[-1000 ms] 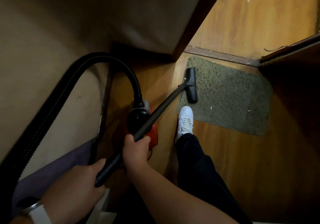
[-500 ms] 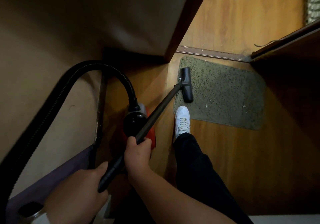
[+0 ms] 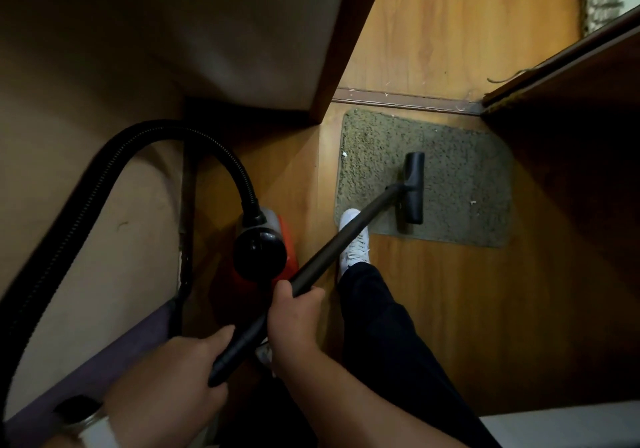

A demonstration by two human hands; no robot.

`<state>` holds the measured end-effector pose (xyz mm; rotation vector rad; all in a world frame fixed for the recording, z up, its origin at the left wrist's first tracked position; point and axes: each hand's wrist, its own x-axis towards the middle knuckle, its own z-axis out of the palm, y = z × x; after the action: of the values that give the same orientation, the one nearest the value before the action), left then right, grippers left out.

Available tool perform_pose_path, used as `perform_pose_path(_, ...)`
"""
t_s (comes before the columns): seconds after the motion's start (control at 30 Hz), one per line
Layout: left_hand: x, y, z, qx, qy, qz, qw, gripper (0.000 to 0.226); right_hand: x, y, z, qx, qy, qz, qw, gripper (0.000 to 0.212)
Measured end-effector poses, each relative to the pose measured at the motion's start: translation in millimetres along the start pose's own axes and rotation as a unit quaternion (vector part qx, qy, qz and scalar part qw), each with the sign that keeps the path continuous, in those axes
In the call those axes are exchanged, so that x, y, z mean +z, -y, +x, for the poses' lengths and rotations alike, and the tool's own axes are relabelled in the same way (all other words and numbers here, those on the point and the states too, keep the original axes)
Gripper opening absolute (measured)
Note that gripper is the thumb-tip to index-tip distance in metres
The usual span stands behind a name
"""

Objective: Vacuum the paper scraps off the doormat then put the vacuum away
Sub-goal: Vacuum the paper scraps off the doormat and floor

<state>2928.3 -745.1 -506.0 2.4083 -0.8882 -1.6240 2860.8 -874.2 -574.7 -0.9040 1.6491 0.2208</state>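
The doormat (image 3: 460, 156) is a flat, olive-green rectangle of coarse looped pile with rounded corners. It lies on the wood floor (image 3: 433, 309), its far edge just beside the metal threshold strip (image 3: 408, 99). A white paper scrap (image 3: 473, 202) lies on the pile at 3 o'clock from the floor nozzle (image 3: 414, 187). A second scrap (image 3: 345, 153) sits on the mat's edge at about 10 o'clock from it.

The nozzle is a black bar that rests on the mat near its middle, lengthwise from 12 to 6 o'clock. The dark vacuum wand (image 3: 332, 250) runs from it toward 7 o'clock, passing over a white lace-up shoe (image 3: 356, 239) whose toe touches the mat's near-left corner.

The right hand (image 3: 294, 323) has its grip wrapped round the wand, fingers curled under it and thumb over. The left hand (image 3: 173, 378), at 8 o'clock from the right, has its grip closed on the wand's lower end with the thumb on top. A pale watch strap (image 3: 93, 427) shows at its wrist.

The canister vacuum (image 3: 263, 250), black and grey with an orange side, stands on the floor at 9 o'clock from the shoe. A ribbed black hose (image 3: 104, 177) arcs up from it and down along the wall.
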Motion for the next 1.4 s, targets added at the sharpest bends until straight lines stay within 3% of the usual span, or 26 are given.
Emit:
perform_pose_path(0.3, -6.9, -11.2, 15.0, 0.000, -0.001, 0.075, 0.997, 0.052, 7.3, -4.2, 18.7, 0.044, 0.021, 0.019, 0.999, 0.029)
perform_pose_path(0.4, -13.7, -26.7, 23.9, 0.006, 0.005, 0.116, 0.993, 0.056, 1.1, 2.1, 28.5, 0.035, 0.002, 0.042, 0.998, 0.028)
perform_pose_path(0.5, -18.4, -45.5, 42.0, 0.021, 0.014, 0.154, 0.988, 0.046, -6.3, 15.4, 39.7, 0.030, -0.022, 0.066, 0.997, 0.027)
perform_pose_path(0.67, -24.9, -75.8, 74.9, 0.041, 0.007, 0.211, 0.977, 0.045, -25.5, 36.4, 62.8, 0.024, -0.044, 0.087, 0.995, 0.042)
perform_pose_path(0.8, -34.6, -86.5, 84.3, 0.059, 0.007, 0.202, 0.978, 0.046, -36.2, 49.3, 71.6, 0.029, -0.047, 0.103, 0.993, 0.032)
perform_pose_path(1.0, -53.2, -69.3, 62.3, 0.042, 0.014, 0.196, 0.980, 0.050, -27.7, 45.8, 54.0, 0.050, 0.027, 0.079, 0.995, 0.028)
perform_pose_path(1.2, -63.1, -38.7, 47.0, -0.005, 0.025, 0.166, 0.986, 0.073, 3.7, 39.8, 36.3, 0.069, 0.054, 0.086, 0.992, 0.037)
perform_pose_path(1.4, -60.6, -60.8, 57.2, 0.035, 0.016, 0.218, 0.975, 0.055, -11.3, 44.2, 48.7, 0.062, 0.018, 0.090, 0.994, 0.026)
